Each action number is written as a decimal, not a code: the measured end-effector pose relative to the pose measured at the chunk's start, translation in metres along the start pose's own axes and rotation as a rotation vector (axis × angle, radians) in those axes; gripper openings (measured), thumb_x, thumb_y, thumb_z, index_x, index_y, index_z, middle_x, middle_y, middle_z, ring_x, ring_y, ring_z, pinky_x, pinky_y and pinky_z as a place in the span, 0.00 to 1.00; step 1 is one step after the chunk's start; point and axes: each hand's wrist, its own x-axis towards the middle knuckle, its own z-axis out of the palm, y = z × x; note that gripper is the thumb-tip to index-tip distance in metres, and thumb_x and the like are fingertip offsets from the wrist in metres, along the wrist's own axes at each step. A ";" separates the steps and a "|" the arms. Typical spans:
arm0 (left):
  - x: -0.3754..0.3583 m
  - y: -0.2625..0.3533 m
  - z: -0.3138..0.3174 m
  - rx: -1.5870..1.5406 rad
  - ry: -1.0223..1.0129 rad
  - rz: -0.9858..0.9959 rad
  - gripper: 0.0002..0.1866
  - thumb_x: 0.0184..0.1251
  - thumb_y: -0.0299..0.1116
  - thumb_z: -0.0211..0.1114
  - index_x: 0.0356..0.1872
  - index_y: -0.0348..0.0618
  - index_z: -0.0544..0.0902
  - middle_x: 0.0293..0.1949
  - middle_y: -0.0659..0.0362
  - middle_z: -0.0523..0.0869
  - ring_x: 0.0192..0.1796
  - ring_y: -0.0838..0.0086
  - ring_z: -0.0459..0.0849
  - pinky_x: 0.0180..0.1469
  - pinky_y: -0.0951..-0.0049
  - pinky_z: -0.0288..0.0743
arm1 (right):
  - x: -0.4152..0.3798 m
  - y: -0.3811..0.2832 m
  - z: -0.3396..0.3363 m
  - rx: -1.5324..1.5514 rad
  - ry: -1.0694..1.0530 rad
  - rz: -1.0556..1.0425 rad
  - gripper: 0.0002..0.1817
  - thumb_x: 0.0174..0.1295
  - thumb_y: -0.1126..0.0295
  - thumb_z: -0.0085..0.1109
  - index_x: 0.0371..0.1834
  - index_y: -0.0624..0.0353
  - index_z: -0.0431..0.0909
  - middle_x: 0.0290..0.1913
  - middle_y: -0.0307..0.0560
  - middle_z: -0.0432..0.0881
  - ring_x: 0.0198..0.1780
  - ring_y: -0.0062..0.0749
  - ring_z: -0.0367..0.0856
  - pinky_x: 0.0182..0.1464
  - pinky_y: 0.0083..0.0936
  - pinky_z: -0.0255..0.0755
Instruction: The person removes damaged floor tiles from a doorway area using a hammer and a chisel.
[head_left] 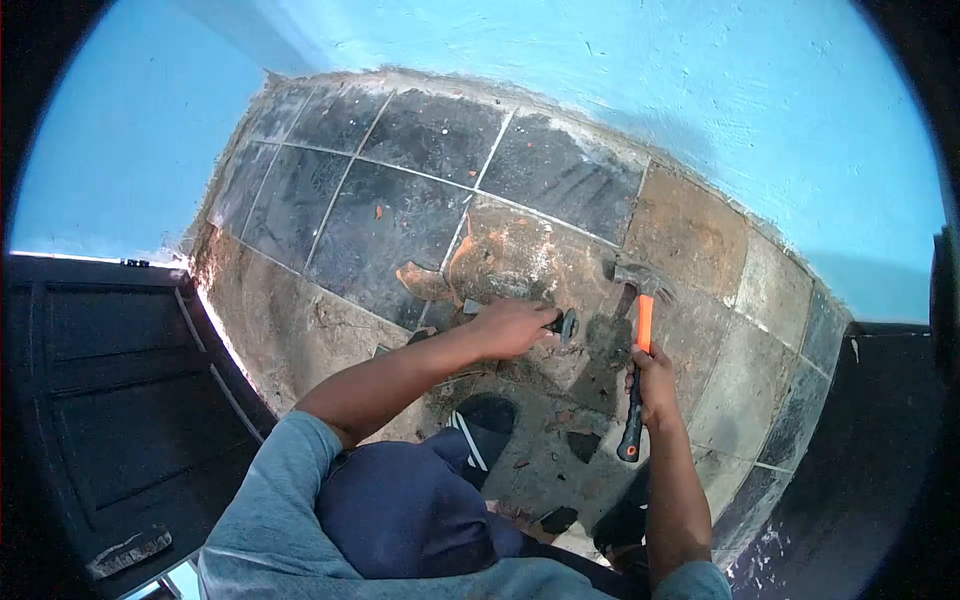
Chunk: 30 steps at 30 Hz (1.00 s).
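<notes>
The left hand (pixel 510 327) is closed around a chisel (pixel 560 323), gripping it so that only its struck end pokes out on the right side of the fist and a short grey tip shows on the left. The chisel's long axis lies roughly level across the view, its point directed left towards the broken orange-brown tile edge (pixel 425 282).

The right hand (pixel 652 385) is wrapped around the handle of a hammer (pixel 638 345), holding it near the middle of the orange and black shaft. The hammer's long axis stands nearly upright in the view, with the metal head at the far end, beyond and to the right of the chisel's struck end and apart from it. The left hand is the nearer of the two to the chisel head; the hammer head lies just beside it.

Both hands work over a floor (pixel 400 200) of dark tiles, part of it stripped to rough mortar with loose fragments. A shoe (pixel 485 425) rests below the left forearm. Blue walls (pixel 700 90) enclose the floor, and a dark door (pixel 110 400) stands on the left.
</notes>
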 end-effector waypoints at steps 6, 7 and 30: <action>0.007 -0.003 0.012 0.102 0.094 -0.049 0.20 0.77 0.42 0.56 0.61 0.39 0.74 0.49 0.46 0.83 0.53 0.47 0.83 0.52 0.47 0.79 | -0.015 -0.019 -0.033 0.026 0.223 -0.162 0.08 0.73 0.69 0.55 0.50 0.58 0.74 0.27 0.35 0.72 0.24 0.22 0.73 0.26 0.23 0.70; 0.007 -0.003 0.013 0.125 0.108 -0.053 0.20 0.77 0.42 0.56 0.60 0.38 0.74 0.49 0.47 0.83 0.53 0.48 0.83 0.53 0.49 0.79 | -0.014 -0.023 -0.046 0.051 0.281 -0.225 0.07 0.73 0.69 0.55 0.50 0.58 0.73 0.27 0.35 0.73 0.24 0.22 0.72 0.26 0.23 0.70; -0.027 -0.021 0.013 0.228 0.254 0.186 0.21 0.63 0.32 0.62 0.56 0.34 0.78 0.51 0.52 0.79 0.57 0.59 0.78 0.63 0.57 0.68 | -0.044 -0.027 -0.043 -0.061 0.428 -0.372 0.05 0.66 0.75 0.47 0.44 0.55 0.66 0.25 0.38 0.70 0.19 0.23 0.71 0.21 0.24 0.69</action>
